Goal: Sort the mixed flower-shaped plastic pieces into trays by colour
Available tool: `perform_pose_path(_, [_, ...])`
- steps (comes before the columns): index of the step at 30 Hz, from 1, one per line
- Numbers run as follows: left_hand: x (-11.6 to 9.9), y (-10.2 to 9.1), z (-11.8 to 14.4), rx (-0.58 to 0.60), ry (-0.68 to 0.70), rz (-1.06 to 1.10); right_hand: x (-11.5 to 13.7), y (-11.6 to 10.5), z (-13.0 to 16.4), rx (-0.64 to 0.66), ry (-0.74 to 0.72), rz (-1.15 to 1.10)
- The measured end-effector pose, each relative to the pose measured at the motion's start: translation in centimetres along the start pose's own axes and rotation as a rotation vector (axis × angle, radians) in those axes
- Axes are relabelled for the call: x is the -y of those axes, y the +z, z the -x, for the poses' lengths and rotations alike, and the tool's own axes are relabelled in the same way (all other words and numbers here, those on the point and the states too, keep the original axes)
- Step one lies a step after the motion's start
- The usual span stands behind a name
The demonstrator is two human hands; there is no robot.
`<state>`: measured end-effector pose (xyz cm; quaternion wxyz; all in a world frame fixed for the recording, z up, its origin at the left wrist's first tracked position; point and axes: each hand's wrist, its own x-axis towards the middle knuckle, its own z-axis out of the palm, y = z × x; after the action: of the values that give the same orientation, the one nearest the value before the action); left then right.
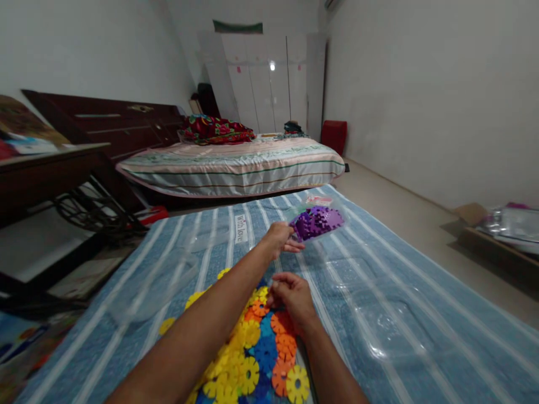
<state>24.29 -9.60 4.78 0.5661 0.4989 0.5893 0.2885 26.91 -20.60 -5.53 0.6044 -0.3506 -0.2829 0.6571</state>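
Note:
My left hand (281, 240) reaches forward across the bed. Its fingers close on the near left edge of a clear plastic bag (347, 217) filled with purple snowflake discs (319, 221). Close to my body, my right hand (291, 297) hovers at the far right side of a pile of loose discs, thumb and fingers pinched together. Whether anything is between them I cannot make out. In the pile lie yellow discs (233, 365), orange discs (286, 347) and blue discs (265, 353). My left forearm hides part of the pile.
Clear plastic trays lie on the striped blue cloth (309, 292): one tray (391, 331) at right, another (154, 292) at left. A larger bed (236, 168) stands beyond. At far left is a table (54, 154); an open cardboard box (497, 241) is at right.

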Motion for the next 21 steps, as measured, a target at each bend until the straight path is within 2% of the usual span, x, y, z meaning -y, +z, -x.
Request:
perform_pose_path(3, [0.0, -3.6, 3.5, -0.050, 0.065, 0.031, 0.3, -0.6, 0.1, -0.078, -0.018, -0.027])
perform_pose_path(5, [0.9, -6.1, 6.2, -0.116, 0.091, 0.042, 0.5, -1.2, 0.1, -0.135, -0.039, -0.014])
perform_pose_path(8, [3.4, -9.6, 10.0, -0.249, 0.128, 0.045, 0.7, -2.1, 0.1, -0.188, -0.080, -0.007])
perform_pose_path(11, [6.7, -12.2, 12.7, -0.414, 0.144, 0.023, 0.8, -2.6, 0.2, -0.168, -0.141, 0.018])
perform_pose_path(15, [10.9, -13.8, 14.4, -0.580, 0.182, -0.007, 0.6, -2.6, 0.7, -0.095, -0.196, 0.180])
perform_pose_path(21, [15.0, -14.1, 15.2, -0.722, 0.390, -0.135, 0.1, -2.6, 1.0, -0.003, -0.239, 0.385])
